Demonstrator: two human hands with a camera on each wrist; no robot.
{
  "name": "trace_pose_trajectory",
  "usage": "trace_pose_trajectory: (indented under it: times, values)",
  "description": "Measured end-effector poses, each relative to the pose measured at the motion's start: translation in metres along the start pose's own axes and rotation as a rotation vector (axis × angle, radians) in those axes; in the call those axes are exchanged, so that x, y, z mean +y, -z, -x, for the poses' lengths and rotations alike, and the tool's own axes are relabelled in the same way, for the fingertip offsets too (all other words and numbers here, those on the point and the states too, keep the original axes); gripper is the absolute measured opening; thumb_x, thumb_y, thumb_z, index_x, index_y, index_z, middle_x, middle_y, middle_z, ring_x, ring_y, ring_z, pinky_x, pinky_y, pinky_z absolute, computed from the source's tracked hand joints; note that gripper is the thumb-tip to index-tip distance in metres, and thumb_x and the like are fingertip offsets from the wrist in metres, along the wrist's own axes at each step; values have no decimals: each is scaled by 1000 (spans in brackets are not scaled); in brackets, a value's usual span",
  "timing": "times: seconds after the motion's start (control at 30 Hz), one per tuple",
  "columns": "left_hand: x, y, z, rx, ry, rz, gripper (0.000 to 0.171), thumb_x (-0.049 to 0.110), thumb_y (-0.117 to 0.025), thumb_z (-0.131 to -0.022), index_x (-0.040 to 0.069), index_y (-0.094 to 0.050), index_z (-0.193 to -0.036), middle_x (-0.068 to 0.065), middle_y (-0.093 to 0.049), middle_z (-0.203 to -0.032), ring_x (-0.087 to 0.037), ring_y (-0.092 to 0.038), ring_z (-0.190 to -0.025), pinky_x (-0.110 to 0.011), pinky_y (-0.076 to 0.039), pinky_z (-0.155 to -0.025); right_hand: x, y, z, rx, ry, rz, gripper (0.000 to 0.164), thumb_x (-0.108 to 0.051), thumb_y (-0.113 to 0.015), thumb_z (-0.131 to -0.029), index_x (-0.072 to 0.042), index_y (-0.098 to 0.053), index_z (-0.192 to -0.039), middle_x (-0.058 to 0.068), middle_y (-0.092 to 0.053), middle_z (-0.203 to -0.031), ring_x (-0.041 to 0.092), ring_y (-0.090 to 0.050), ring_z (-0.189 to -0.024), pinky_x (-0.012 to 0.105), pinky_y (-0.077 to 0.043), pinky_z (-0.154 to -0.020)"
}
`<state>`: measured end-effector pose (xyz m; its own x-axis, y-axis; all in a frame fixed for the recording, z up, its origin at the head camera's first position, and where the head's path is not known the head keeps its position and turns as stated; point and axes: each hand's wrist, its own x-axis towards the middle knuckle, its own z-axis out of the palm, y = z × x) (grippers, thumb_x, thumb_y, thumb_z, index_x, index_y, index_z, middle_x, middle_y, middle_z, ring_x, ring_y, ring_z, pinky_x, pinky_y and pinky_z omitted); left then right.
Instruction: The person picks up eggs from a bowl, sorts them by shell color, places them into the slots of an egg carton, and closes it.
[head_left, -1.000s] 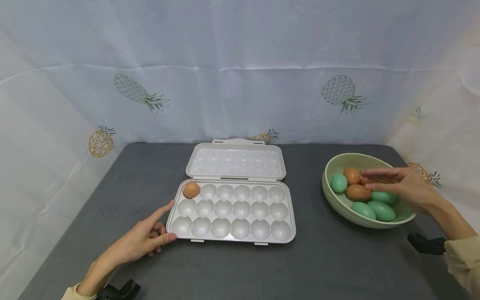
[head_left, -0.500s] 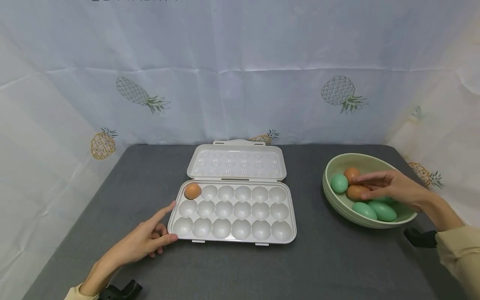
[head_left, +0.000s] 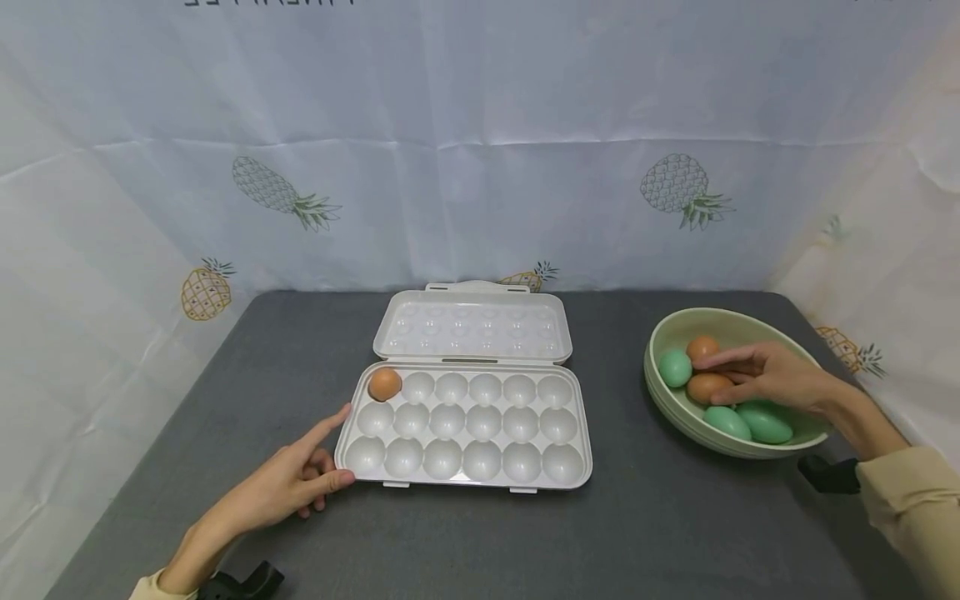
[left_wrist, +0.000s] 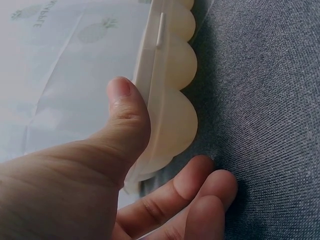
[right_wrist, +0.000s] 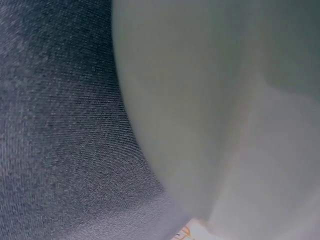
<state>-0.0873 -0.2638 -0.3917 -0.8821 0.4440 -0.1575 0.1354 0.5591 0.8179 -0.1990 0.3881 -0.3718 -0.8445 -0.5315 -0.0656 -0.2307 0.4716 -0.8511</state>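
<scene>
A white egg tray point(head_left: 465, 423) lies with its lid point(head_left: 474, 323) folded back behind it. One brown egg point(head_left: 385, 384) sits in its back-left cup. My left hand point(head_left: 273, 487) touches the tray's left front corner, index along the side edge and thumb point(left_wrist: 125, 107) on the front rim; the other fingers curl loosely below. My right hand point(head_left: 780, 379) reaches into the green bowl point(head_left: 663, 408). Its fingers and thumb lie on either side of a brown egg point(head_left: 708, 388), pinching it. The right wrist view shows mostly the bowl's blurred outer wall point(right_wrist: 200, 125).
Around that egg in the bowl are green eggs point(head_left: 765, 422) and another brown egg point(head_left: 702, 347); the right hand hides part of the contents. A dark grey cloth point(head_left: 480, 542) covers the table. Behind stands a pale curtain point(head_left: 480, 192) printed with pineapples.
My right hand has moved left and deeper into the bowl, closing over the brown egg, which has shifted slightly left. My left hand stays at the tray's corner.
</scene>
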Motion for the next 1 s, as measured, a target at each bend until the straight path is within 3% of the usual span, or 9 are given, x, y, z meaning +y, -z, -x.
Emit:
trace_pose_trajectory:
  times: [0.17, 0.47, 0.67, 1.0]
  values:
    - [1, 1, 0, -2, -7, -2, 87, 23, -66, -101, 7, -8, -165, -1, -62, -76, -6, -59, -59, -30, -52, -50, -2, -4, -2, 23, 7, 89, 50, 1, -75, -90, 5, -59, -137, -24, -69, -123, -10, -65, -109, 15, -55, -86]
    - [4, 1, -1, -4, 23, -4, 88, 25, -67, -101, 8, -8, -165, -2, -62, -77, -6, -59, -59, -30, -53, -51, 2, -8, -3, -24, 104, 34, 56, 7, -69, -92, 8, -49, -145, -18, -68, -127, -5, -66, -111, 18, -57, -86]
    - [4, 2, -2, -5, 21, -5, 88, 25, -67, -101, 9, -8, -165, -2, -62, -77, -6, -58, -60, -29, -53, -51, 4, -11, -1, 3, 47, 64, 55, 3, -69, -94, 7, -49, -145, -21, -66, -126, -3, -68, -108, 18, -55, -86]
    - [2, 2, -1, -7, 13, -7, 88, 24, -66, -101, 7, -8, -165, -2, -62, -76, -6, -58, -59, -30, -53, -51, -3, -17, -3, 90, -72, 117, 39, -6, -75, -92, 3, -67, -129, -14, -78, -106, 0, -71, -97, 24, -57, -76]
